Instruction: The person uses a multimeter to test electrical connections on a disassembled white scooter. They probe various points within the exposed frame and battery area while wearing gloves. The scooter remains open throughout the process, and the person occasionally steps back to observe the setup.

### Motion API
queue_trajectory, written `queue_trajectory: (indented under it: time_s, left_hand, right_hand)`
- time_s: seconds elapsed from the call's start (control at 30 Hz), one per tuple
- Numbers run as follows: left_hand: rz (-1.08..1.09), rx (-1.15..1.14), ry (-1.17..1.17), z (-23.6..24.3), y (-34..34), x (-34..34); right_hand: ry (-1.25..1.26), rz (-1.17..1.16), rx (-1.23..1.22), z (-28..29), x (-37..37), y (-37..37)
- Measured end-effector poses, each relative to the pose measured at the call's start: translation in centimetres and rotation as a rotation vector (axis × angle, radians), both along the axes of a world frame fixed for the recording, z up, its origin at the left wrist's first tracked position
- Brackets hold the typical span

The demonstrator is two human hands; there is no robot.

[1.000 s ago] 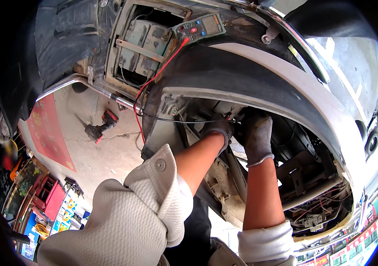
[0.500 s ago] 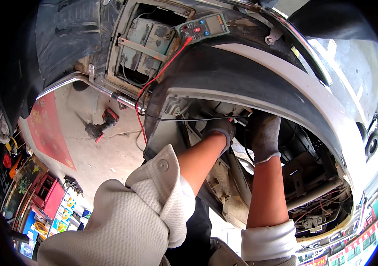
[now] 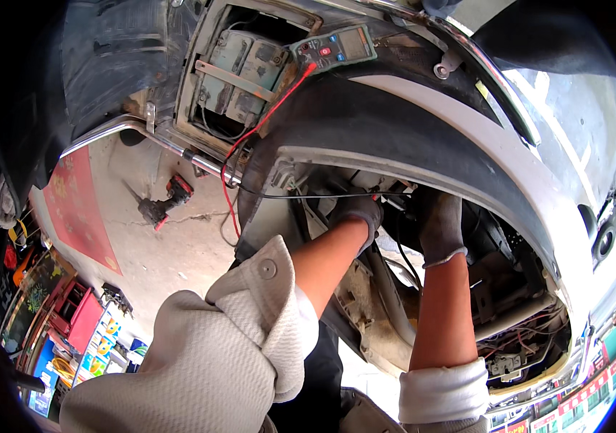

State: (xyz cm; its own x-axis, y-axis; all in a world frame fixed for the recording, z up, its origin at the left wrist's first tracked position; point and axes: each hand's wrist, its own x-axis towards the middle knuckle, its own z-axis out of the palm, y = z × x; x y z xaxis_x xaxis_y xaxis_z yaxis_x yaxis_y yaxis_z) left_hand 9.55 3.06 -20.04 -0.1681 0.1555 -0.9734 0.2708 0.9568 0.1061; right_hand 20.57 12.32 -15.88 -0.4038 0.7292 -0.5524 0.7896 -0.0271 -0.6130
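Both hands are gloved in grey and reach into the opening below a dark curved vehicle panel (image 3: 395,123). My left hand (image 3: 358,209) is in the left part, next to a small red-tipped piece (image 3: 376,197); its fingers are hidden in shadow. Further right, my right hand (image 3: 441,225) reaches under the panel's edge, its fingertips out of sight. What either hand holds cannot be made out. A black cable (image 3: 308,195) runs across above the left hand toward the right one. A multimeter (image 3: 337,49) rests on the panel, with a red lead (image 3: 272,112) plugged into it.
Batteries (image 3: 239,76) sit under a metal strap in a recess at the upper left. A cordless drill (image 3: 167,204) lies on the floor by a red mat (image 3: 80,209). Wiring (image 3: 525,339) and a pipe (image 3: 514,317) fill the opening's lower right. A red toolbox (image 3: 77,314) stands at lower left.
My right hand and forearm have shifted slightly right and down, the hand a little lower under the panel's edge. The left hand has barely moved. The view has shifted slightly.
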Motion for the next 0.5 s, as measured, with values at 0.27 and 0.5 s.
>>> queue_trajectory:
  time_s: [0.27,0.5]
  left_hand:
    - [0.215,0.062,0.067,0.9,0.1,1.0]
    - [0.476,0.119,-0.046,-3.3,-2.3,2.1]
  right_hand:
    - [0.783,-1.112,-0.609,1.0,-0.9,0.0]
    - [0.706,-0.942,-0.526,0.9,-1.4,-0.1]
